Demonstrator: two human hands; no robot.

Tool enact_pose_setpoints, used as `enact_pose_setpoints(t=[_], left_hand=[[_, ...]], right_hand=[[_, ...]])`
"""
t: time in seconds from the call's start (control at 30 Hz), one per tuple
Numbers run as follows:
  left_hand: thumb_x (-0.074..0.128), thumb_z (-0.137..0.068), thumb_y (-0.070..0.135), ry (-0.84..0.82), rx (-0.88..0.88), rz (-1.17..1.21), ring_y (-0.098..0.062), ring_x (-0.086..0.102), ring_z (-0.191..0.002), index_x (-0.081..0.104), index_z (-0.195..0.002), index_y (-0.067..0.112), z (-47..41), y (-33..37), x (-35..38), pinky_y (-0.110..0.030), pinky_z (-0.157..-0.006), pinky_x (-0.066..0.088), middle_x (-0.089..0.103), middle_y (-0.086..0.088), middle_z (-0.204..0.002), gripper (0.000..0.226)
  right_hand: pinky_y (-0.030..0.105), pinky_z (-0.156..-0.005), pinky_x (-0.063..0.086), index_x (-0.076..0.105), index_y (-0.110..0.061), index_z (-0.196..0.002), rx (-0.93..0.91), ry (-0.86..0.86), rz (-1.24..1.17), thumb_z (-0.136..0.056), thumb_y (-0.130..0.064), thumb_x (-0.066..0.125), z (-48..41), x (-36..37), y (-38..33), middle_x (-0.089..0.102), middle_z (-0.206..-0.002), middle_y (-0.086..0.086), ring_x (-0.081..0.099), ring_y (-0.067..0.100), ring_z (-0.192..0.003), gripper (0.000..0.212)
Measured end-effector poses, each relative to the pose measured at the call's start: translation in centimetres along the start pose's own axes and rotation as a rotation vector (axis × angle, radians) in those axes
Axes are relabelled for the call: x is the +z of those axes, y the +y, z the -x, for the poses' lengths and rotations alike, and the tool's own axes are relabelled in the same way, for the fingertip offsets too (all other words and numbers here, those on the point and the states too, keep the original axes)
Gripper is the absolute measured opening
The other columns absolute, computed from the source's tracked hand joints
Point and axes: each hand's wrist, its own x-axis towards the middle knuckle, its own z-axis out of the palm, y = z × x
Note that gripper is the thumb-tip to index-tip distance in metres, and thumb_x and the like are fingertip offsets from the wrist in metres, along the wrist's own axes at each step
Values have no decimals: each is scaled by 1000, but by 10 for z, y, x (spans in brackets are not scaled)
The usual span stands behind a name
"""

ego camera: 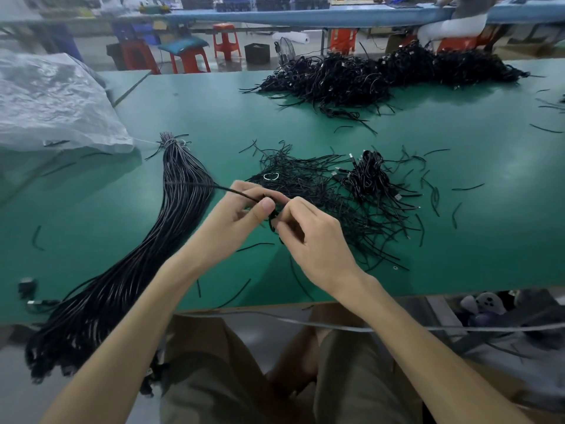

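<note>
While a thin black cable (235,192) slants up and leftward to the long tied bundle of black cables (146,258) on the green desk (474,255), the left hand (241,221) and right hand (312,237), fingertips meeting, both pinch its near end.

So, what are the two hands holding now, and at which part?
One thin black cable from the bundle. The left hand pinches it where it arrives; the right hand pinches the curled part just beside.

Bare green table (220,117) is found between the long cable bundle (180,203) and the scattered ties (308,182); the far side is blocked by a large cable heap (382,75); the far left is taken by a plastic bag (52,102).
</note>
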Motion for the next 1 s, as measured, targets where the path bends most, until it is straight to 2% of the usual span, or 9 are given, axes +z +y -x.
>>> enact_pose_setpoints(t=[0.07,0.13,0.23,0.47,0.6,0.7,0.77,0.9,1.0], left_hand=[[47,-101,28,-18,-7,82,-29,64,-111,66,-119,10,-1,-1,6,-41,-98,55,67,-15,-117,32],[47,-104,27,13,-30,54,-35,66,-94,65,-111,4,-3,-3,12,-43,-86,58,71,-16,-99,30],[51,-106,28,73,-65,-172,-15,61,-63,61,-88,13,-10,-5,17,-22,-59,48,69,3,-72,26],[50,-106,41,-75,-296,-325,-7,42,-32,54,-59,10,-28,-1,12,-20,-41,39,54,7,-39,55],[53,-104,42,-110,-393,-216,-15,44,-35,57,-58,7,-37,3,8,-22,-41,41,55,1,-43,58],[48,-106,44,-181,-353,-164,-22,61,-46,55,-68,7,-37,6,6,-38,-56,53,57,-3,-53,53],[43,-108,41,-246,-374,-58,-26,68,-53,51,-77,3,-32,6,6,-42,-54,55,55,-5,-58,50],[41,-110,34,-285,-458,-29,-16,41,-46,67,-78,20,-24,-1,2,-26,-42,32,43,-3,-60,43],[47,-109,29,-310,-467,-109,-19,29,-52,54,-88,-1,-21,-7,-7,-26,-44,26,36,-10,-66,37]], right_hand=[[29,-65,39,53,-6,-84,5,-10,-4,-96,-5,61,-2,-2,-1,52,-83,-5,43,12,-70,14],[29,-64,39,53,-5,-84,16,-32,2,-97,-6,61,-2,-3,0,52,-82,-4,42,12,-69,15],[24,-64,35,54,-5,-84,30,-66,25,-99,-7,61,0,-5,2,53,-81,-2,39,10,-67,17],[37,-71,53,59,-2,-86,-257,-116,407,-96,0,60,-5,-9,4,60,-83,9,57,25,-75,11],[41,-70,54,61,-3,-86,-317,-90,497,-99,-3,58,-8,-12,8,61,-83,9,59,27,-74,13],[42,-69,54,61,-2,-86,-229,-39,404,-102,-10,58,-4,-13,12,61,-83,8,59,27,-74,19],[40,-71,53,62,-2,-88,-160,-35,337,-101,-14,62,-2,-13,15,62,-85,7,60,26,-76,17],[22,-77,44,62,-5,-98,-79,-34,285,-96,-26,69,2,-11,17,59,-96,4,47,11,-80,22],[31,-90,47,62,-5,-115,-121,36,364,-95,-23,70,4,-10,21,56,-112,9,52,23,-98,28]])
